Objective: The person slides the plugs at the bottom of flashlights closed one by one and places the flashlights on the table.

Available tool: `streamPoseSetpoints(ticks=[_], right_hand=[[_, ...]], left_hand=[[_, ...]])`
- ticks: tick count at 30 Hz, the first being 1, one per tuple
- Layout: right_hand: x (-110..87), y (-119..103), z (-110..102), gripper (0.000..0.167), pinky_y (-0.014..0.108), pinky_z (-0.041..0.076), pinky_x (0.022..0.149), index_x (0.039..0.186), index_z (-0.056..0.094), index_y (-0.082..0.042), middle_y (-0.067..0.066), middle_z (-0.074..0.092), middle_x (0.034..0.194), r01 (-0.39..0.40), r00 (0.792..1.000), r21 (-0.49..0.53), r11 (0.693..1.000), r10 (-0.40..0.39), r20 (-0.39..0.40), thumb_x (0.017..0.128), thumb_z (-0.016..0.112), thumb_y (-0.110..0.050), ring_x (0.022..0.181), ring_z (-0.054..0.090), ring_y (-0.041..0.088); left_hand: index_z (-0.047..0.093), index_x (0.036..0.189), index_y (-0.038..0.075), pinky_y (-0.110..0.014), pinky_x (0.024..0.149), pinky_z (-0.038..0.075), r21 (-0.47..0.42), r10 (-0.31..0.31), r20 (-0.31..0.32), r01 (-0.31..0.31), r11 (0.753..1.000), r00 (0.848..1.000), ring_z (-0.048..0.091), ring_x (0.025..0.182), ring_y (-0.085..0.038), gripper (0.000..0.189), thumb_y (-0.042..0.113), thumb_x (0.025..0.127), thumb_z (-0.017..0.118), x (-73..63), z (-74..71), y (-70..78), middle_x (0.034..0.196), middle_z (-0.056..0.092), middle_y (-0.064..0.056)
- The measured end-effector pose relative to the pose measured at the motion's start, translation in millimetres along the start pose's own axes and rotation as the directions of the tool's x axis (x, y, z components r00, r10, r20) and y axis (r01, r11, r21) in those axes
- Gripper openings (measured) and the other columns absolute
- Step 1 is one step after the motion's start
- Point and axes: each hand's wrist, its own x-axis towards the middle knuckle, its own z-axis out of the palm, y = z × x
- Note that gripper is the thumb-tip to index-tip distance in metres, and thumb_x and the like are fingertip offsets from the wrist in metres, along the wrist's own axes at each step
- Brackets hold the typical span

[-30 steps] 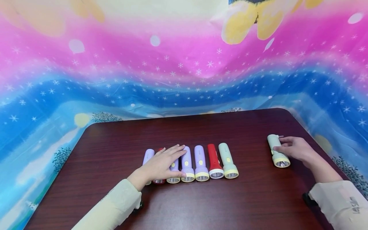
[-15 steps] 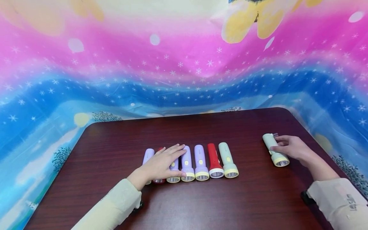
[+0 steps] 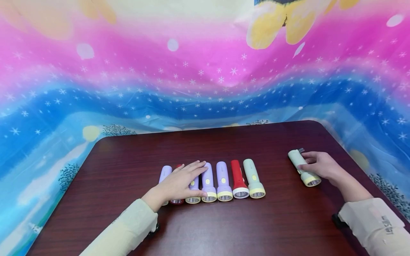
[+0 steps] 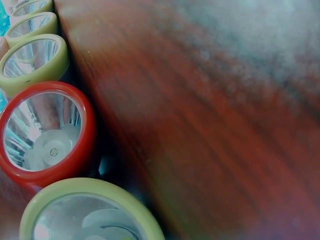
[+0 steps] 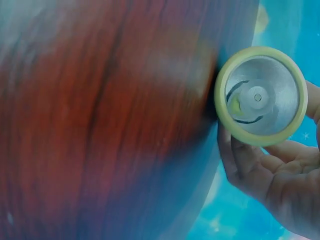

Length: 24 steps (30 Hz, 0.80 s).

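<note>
On the right side of the table, my right hand [image 3: 321, 165] grips a pale green flashlight [image 3: 300, 164] between thumb and fingers. Its lens points toward me, and metal prongs stick out at its tail. In the right wrist view the flashlight's yellow-rimmed lens [image 5: 261, 96] hides part of the fingers. My left hand [image 3: 180, 181] rests with fingers spread over the left part of a row of flashlights. Under it lie a red flashlight [image 3: 177, 202], mostly hidden, and a purple flashlight [image 3: 193, 200]. A purple flashlight [image 3: 208, 174] is at its fingertips.
Rightward along the row lie another purple flashlight [image 3: 223, 177], a red flashlight with a white rim [image 3: 238, 174] and a pale green flashlight [image 3: 251, 174]. One more purple flashlight [image 3: 165, 173] marks the left end. A patterned cloth [image 3: 205, 99] hangs behind the dark wooden table [image 3: 224, 227].
My right hand has shifted a little left with the green flashlight, whose tail has swung further left, so it lies more slanted. The left hand and the row have stayed put.
</note>
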Motion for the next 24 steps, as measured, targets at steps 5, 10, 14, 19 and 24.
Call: streamPoseSetpoints(ticks=[5, 10, 14, 19, 24], right_hand=[[-1.1, 0, -1, 0.076, 0.030, 0.055, 0.074, 0.146, 0.030, 0.017, 0.043, 0.046, 0.134, -0.022, 1.000, 0.024, 0.999, 0.022, 0.003, 0.095, 0.067, -0.026, 0.110, 0.059, 0.043], [-2.3, -2, -2, 0.075, 0.028, 0.055, 0.071, 0.147, 0.030, 0.016, 0.042, 0.046, 0.136, -0.010, 1.000, 0.041, 0.999, 0.011, -0.006, 0.095, 0.067, -0.024, 0.107, 0.062, 0.037], [-3.2, -4, 0, 0.075, 0.028, 0.055, 0.070, 0.147, 0.031, 0.015, 0.042, 0.046, 0.137, -0.001, 1.000, 0.055, 0.999, 0.002, -0.019, 0.094, 0.067, -0.023, 0.107, 0.062, 0.037], [-4.8, -7, 3, 0.075, 0.026, 0.055, 0.069, 0.147, 0.031, 0.014, 0.042, 0.044, 0.139, 0.009, 0.999, 0.062, 0.998, -0.007, -0.045, 0.094, 0.068, -0.024, 0.115, 0.056, 0.046], [-4.8, -15, 7, 0.075, 0.027, 0.055, 0.069, 0.149, 0.031, 0.012, 0.041, 0.043, 0.141, 0.016, 0.998, 0.085, 0.996, -0.011, -0.063, 0.095, 0.067, -0.026, 0.115, 0.055, 0.045]], left_hand=[[0.037, 0.155, 0.023, -0.061, 0.117, 0.029, 0.018, 0.008, 0.001, -0.008, 1.000, 1.000, 0.026, 0.152, -0.020, 0.090, 0.075, 0.084, 0.057, 2.4, -0.5, -0.3, 0.164, 0.028, 0.003], [0.037, 0.155, 0.023, -0.060, 0.117, 0.030, 0.019, 0.001, 0.007, -0.001, 1.000, 1.000, 0.027, 0.152, -0.020, 0.090, 0.075, 0.084, 0.057, 2.5, -1.7, 0.0, 0.164, 0.029, 0.003], [0.037, 0.155, 0.023, -0.060, 0.117, 0.030, 0.020, -0.009, 0.012, 0.009, 1.000, 1.000, 0.027, 0.152, -0.020, 0.091, 0.076, 0.083, 0.057, 1.4, -1.3, 0.0, 0.164, 0.029, 0.003], [0.038, 0.154, 0.023, -0.060, 0.117, 0.030, 0.015, -0.005, 0.007, 0.005, 1.000, 1.000, 0.027, 0.152, -0.021, 0.090, 0.074, 0.083, 0.058, 1.5, -0.9, 0.0, 0.164, 0.030, 0.003], [0.037, 0.155, 0.023, -0.060, 0.117, 0.030, 0.018, -0.007, 0.006, 0.007, 1.000, 1.000, 0.027, 0.152, -0.020, 0.091, 0.075, 0.083, 0.058, 1.4, 0.0, -0.5, 0.164, 0.029, 0.004]])
